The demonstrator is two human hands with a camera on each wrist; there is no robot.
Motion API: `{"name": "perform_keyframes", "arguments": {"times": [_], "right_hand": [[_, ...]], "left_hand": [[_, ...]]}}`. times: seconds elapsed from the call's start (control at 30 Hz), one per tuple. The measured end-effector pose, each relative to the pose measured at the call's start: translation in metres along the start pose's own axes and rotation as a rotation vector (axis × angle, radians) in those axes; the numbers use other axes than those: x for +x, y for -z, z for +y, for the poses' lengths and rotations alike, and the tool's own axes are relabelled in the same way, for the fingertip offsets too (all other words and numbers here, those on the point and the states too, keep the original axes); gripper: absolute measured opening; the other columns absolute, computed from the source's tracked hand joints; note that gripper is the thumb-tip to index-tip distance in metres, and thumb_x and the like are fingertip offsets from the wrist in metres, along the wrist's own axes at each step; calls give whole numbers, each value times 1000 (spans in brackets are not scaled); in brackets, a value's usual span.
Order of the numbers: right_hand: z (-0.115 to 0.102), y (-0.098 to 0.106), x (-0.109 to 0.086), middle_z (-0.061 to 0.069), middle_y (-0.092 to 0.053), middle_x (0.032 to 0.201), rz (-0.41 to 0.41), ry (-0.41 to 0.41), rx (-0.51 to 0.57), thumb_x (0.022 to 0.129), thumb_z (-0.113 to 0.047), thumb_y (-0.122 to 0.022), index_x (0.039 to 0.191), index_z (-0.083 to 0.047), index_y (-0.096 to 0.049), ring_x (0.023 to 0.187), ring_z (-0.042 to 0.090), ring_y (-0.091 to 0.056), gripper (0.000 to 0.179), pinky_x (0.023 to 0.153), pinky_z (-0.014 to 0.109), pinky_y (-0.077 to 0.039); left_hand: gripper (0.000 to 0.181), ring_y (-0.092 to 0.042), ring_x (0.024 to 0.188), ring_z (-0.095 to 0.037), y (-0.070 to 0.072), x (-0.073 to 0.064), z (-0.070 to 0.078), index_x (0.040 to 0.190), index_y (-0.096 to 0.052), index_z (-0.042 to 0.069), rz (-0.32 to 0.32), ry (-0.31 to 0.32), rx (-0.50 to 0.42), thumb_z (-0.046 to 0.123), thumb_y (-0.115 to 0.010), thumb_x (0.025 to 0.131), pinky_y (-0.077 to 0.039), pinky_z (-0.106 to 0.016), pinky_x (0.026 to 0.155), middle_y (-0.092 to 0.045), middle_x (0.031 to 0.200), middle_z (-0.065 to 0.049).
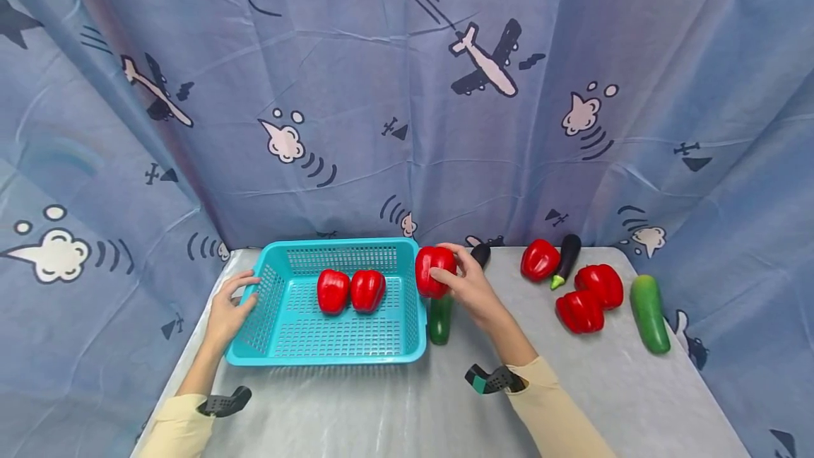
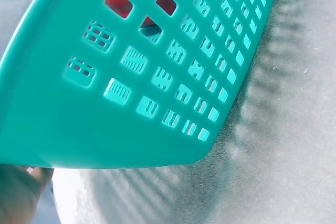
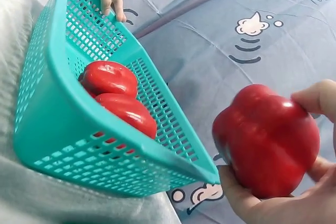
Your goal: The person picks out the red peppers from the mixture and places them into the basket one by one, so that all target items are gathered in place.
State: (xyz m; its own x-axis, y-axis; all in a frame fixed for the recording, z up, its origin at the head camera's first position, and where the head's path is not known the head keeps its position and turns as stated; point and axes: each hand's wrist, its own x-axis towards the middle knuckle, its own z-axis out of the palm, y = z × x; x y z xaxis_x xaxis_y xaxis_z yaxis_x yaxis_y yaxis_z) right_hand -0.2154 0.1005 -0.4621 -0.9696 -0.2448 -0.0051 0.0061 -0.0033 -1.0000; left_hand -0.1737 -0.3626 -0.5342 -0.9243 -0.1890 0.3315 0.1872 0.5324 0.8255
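Held red pepper [image 1: 432, 276] in right hand [image 1: 473, 292], curled round it, just beside right end of basket [image 1: 327, 360]; gripped left rim of basket with left hand [image 1: 226, 311], well apart from pepper; had two peppers [image 1: 367, 291] inside basket

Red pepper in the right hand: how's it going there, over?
Left hand: holding basket by left rim. Right hand: gripping red pepper near basket's right rim. Two more peppers inside; open top looks unblocked.

The right hand [image 3: 307, 200] grips a red pepper [image 3: 265, 142].
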Motion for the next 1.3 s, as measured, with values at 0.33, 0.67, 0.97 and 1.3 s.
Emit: {"name": "perform_keyframes", "arguments": {"times": [0.33, 0.67, 0.97, 1.3], "right_hand": [[-8, -29, 12, 21, -41, 145, -156, 78, 49, 102, -17, -63, 151, -18, -42, 124, 47, -49, 53, 82, 53, -57], [-14, -67, 22, 12, -45, 140, -251, 85, 15, 89, -10, -78, 149, -19, -46, 127, 38, -45, 69, 85, 47, -57], [-7, -103, 28, 8, -51, 139, -272, 99, -51, 88, -18, -79, 150, -19, -47, 122, 34, -50, 70, 85, 44, -57], [11, -142, 28, 7, -54, 135, -287, 26, -69, 83, -13, -84, 145, -14, -51, 122, 32, -48, 70, 81, 41, -58]], "left_hand": [[30, -45, 133, -38, 1, 0, 1, 120, -66, -9, -4, 19, 0, -13, -63, 90, -41, -10, 86, -52, 142, -23], [30, -45, 132, -39, 0, 1, -1, 121, -66, -9, -2, 31, 34, -12, -63, 91, -40, -11, 86, -51, 142, -23], [30, -44, 134, -39, -1, 2, -1, 120, -66, -9, -7, 28, 7, -12, -63, 91, -42, -11, 86, -51, 142, -23], [30, -45, 132, -40, -1, 2, -1, 119, -66, -11, 5, 27, 7, -14, -62, 90, -41, -9, 84, -52, 141, -24]]}}
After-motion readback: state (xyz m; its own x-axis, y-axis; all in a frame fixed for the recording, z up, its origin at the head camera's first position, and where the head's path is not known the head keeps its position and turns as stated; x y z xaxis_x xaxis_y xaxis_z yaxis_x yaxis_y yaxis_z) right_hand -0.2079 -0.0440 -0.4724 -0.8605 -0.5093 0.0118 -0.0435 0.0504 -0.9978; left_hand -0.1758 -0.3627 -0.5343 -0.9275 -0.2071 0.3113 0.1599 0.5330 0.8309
